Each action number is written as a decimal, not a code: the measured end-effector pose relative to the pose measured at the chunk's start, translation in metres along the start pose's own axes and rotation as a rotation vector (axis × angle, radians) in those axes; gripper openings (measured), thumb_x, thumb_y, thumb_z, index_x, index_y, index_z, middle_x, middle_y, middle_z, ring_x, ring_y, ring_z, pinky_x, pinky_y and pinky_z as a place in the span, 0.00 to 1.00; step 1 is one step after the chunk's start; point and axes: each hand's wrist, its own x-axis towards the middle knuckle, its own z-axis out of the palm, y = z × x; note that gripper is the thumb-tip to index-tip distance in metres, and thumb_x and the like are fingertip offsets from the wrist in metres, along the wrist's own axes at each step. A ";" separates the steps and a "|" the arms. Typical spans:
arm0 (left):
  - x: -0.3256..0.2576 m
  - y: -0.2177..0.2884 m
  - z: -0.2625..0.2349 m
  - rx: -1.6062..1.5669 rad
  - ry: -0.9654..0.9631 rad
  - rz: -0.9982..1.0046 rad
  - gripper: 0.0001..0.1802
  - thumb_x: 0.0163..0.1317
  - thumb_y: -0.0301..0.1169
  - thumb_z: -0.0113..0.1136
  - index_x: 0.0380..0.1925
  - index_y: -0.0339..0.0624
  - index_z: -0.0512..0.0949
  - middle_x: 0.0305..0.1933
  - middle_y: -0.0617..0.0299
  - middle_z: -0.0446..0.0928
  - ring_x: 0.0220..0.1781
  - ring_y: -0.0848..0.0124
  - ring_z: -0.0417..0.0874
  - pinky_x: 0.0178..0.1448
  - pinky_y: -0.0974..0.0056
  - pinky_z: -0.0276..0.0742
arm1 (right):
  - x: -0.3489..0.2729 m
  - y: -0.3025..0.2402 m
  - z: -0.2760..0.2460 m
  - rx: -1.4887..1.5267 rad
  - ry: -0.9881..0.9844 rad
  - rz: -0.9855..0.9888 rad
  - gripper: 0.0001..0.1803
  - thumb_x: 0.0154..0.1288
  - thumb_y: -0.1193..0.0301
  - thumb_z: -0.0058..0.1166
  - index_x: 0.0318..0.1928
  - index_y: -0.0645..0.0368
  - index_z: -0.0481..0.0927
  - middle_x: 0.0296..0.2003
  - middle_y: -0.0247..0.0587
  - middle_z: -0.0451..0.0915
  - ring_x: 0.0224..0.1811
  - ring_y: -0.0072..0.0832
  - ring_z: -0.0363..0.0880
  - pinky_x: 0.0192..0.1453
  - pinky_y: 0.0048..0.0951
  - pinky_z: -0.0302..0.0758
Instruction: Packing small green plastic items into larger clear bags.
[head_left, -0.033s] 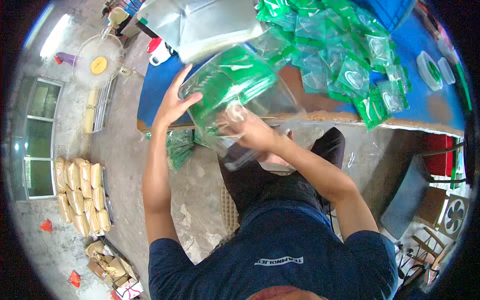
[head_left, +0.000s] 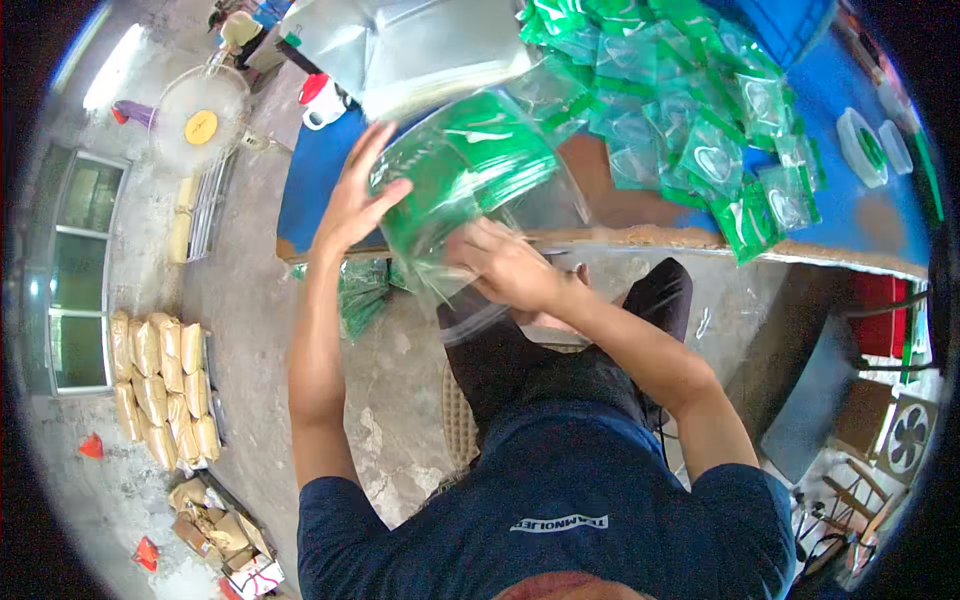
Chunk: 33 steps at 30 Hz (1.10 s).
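Left hand (head_left: 358, 205) spread flat against green packets (head_left: 462, 170) inside a clear bag (head_left: 520, 215); right hand (head_left: 505, 262) closed on the bag's lower edge, above the tabletop (head_left: 310, 190) edge.

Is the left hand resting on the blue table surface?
No, the left hand presses against the side of the clear bag of green packets.

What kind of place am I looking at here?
Probably a small packing workshop: a blue table piled with green-and-clear packets, tan sacks stacked on the bare concrete floor, and both hands working a clear bag of green packets.
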 end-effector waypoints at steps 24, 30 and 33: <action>-0.180 0.060 0.179 -0.753 0.777 -0.628 0.16 0.59 0.19 0.65 0.45 0.38 0.72 0.33 0.61 0.77 0.36 0.74 0.79 0.45 0.70 0.76 | 0.029 -0.001 0.050 -0.227 -0.107 0.110 0.17 0.57 0.74 0.52 0.49 0.58 0.76 0.44 0.42 0.76 0.49 0.42 0.73 0.53 0.41 0.71; -0.181 0.058 0.181 -0.734 0.841 -0.601 0.13 0.59 0.20 0.67 0.42 0.39 0.74 0.36 0.63 0.76 0.37 0.75 0.78 0.45 0.70 0.75 | 0.039 0.004 0.053 -0.256 -0.079 0.065 0.19 0.55 0.72 0.53 0.50 0.59 0.77 0.47 0.45 0.75 0.53 0.43 0.73 0.55 0.42 0.71; -0.180 0.048 0.178 -0.689 0.873 -0.614 0.13 0.59 0.21 0.67 0.42 0.39 0.75 0.36 0.64 0.77 0.38 0.76 0.77 0.45 0.71 0.74 | 0.014 -0.006 0.042 -0.212 -0.202 0.084 0.19 0.56 0.74 0.52 0.50 0.62 0.77 0.48 0.48 0.76 0.54 0.45 0.73 0.57 0.44 0.71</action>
